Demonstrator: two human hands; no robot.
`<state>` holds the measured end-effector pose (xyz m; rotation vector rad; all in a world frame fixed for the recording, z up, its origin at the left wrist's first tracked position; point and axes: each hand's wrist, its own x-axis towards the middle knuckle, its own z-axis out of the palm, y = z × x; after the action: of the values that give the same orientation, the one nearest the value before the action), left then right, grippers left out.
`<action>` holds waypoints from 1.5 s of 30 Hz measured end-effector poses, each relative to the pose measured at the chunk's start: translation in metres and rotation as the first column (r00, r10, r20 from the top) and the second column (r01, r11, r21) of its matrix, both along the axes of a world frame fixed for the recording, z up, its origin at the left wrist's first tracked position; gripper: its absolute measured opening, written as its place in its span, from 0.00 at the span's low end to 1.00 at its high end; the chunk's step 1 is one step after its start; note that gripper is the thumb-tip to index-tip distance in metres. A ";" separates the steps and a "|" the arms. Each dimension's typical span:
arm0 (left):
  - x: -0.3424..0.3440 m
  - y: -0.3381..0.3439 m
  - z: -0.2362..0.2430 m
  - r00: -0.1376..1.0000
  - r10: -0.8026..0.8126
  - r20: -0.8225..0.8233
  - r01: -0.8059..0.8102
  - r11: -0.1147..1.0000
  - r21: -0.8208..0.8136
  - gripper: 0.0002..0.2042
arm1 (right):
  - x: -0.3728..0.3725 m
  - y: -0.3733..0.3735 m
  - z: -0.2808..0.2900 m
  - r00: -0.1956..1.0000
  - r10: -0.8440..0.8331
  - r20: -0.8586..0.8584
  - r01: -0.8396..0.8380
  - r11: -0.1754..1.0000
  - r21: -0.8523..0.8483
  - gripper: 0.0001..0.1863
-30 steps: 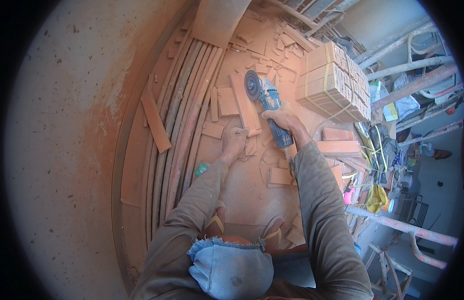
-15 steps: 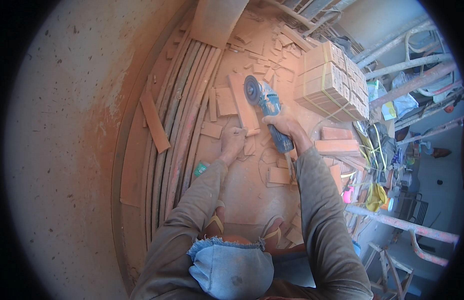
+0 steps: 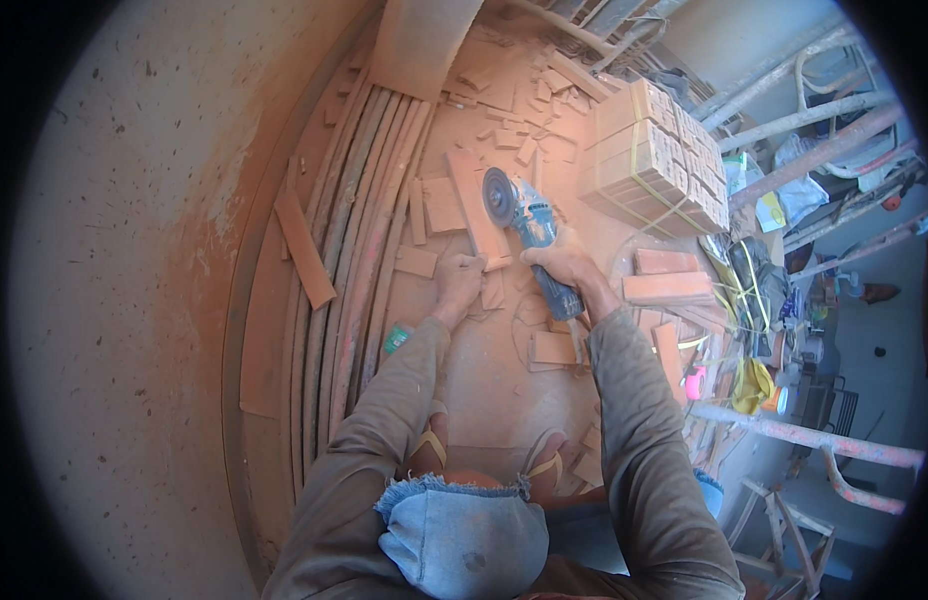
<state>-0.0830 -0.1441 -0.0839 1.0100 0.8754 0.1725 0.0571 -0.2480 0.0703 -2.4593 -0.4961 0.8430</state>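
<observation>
Head view: the right hand (image 3: 559, 257) has its fingers wrapped round the body of a blue angle grinder (image 3: 537, 222), whose disc (image 3: 499, 197) points away from the person, at the right edge of a long reddish tile (image 3: 474, 205). Contact between disc and tile cannot be confirmed. The tile lies on the dusty floor (image 3: 494, 385), ahead of the person and between pipes and a strapped stack. The left hand (image 3: 458, 284) is at the tile's near end, fingers curled inward; whether they pinch it cannot be told. Long pipes (image 3: 356, 235) run along the left side, near a green packet (image 3: 396, 340). The strapped stack of tiles (image 3: 624, 170) stands to the right, beyond the right hand.
</observation>
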 end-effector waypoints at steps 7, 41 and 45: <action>0.000 0.001 -0.001 1.000 0.011 0.024 -0.011 1.000 -0.015 0.15 | -0.011 -0.005 0.008 1.000 -0.027 -0.007 0.026 0.999 -0.020 0.27; 0.000 0.005 0.004 0.999 0.022 0.038 -0.021 1.000 -0.021 0.14 | -0.047 -0.045 0.017 0.999 -0.053 0.004 0.053 0.995 -0.081 0.25; 0.000 0.006 0.005 1.000 0.004 0.029 -0.004 1.000 -0.002 0.14 | -0.051 -0.047 0.022 0.999 -0.052 0.002 0.052 0.995 -0.083 0.24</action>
<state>-0.0828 -0.1384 -0.0789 1.0014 0.8511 0.1889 0.0066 -0.2946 0.0927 -2.5362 -0.4030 0.8590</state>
